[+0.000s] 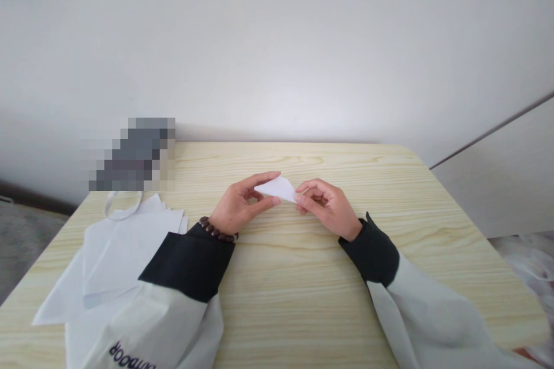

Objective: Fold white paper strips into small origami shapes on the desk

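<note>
A small folded piece of white paper [279,188] is held just above the light wooden table [303,277], between both hands. My left hand [240,205] pinches its left end between thumb and forefinger; a dark bead bracelet [217,232] sits on that wrist. My right hand [326,205] grips the pointed right end with curled fingers. Both sleeves are dark at the cuff and pale above.
Several loose white sheets [116,253] lie spread on the table's left side, with a white loop of cord or strap [123,207] at their far edge. A blurred grey object [134,155] stands at the back left. A plain white wall rises behind the table.
</note>
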### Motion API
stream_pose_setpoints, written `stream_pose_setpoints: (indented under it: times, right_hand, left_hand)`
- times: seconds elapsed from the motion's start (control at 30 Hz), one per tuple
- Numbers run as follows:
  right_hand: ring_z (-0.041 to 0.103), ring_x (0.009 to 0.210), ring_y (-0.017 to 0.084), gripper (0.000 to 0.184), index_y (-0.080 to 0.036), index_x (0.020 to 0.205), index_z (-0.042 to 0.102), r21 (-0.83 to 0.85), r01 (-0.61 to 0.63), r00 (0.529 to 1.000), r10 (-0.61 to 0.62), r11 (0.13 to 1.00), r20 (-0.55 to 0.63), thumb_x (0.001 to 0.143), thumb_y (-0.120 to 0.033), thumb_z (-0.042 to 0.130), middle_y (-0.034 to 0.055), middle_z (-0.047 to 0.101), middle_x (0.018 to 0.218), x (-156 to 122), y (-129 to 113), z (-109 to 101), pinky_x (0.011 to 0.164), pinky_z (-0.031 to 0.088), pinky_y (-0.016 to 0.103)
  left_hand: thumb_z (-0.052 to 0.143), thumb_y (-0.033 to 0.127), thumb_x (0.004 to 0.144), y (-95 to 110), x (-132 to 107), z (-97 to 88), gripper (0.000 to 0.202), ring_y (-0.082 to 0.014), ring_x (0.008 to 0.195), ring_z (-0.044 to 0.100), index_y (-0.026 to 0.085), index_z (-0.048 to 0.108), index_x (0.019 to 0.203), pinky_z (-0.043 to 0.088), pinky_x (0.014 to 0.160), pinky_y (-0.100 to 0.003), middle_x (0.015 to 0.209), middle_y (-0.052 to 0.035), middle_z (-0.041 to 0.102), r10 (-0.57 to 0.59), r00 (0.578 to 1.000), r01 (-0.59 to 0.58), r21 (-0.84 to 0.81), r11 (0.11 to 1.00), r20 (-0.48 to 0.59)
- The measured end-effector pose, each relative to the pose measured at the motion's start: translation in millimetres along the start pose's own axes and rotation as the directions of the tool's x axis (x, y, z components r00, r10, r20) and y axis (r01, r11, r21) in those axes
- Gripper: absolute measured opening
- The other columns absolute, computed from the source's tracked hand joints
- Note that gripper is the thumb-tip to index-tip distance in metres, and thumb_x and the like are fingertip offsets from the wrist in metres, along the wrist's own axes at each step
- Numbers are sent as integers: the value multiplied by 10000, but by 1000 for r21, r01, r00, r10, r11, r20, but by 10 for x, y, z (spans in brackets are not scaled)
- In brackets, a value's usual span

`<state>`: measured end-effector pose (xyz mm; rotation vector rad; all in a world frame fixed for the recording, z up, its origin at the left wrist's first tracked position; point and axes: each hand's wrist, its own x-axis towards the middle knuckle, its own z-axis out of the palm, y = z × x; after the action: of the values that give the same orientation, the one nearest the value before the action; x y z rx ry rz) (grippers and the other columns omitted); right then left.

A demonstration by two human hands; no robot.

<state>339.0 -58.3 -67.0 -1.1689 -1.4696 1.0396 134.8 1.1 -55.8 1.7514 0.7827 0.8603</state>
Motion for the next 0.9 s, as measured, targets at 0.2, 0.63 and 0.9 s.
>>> stream_pose_setpoints:
  times: [0.2,0.63,0.9]
  right_hand:
    - [607,589,120,169,-174,909,570,-5,8,1000,-8,1000,14,807,-304,607,-4,628,640,-5,19,-4,615,514,269]
    - [557,677,100,170,-197,901,540,-337,332,940,-340,881,37,783,-278,631,55,540,970,-3,-15,30,548,487,239]
    - [550,661,104,162,-201,862,538,-371,347,937,-331,862,106,784,-305,635,27,557,871,-3,-23,28,592,478,249]
  left_hand:
    - [663,272,771,-2,8,9,426,-232,1122,551,161,550,1166,497,886,-340,1257,-111,566,23,999,-18,-108,994,47]
    - [700,291,724,50,2,34,343,-194,909,622,147,622,1025,513,800,-329,1080,-94,650,18,999,-17,-13,1000,38]
    - [703,341,705,88,0,43,354,-195,872,629,152,649,999,519,757,-315,1038,-89,665,-8,999,6,46,999,42]
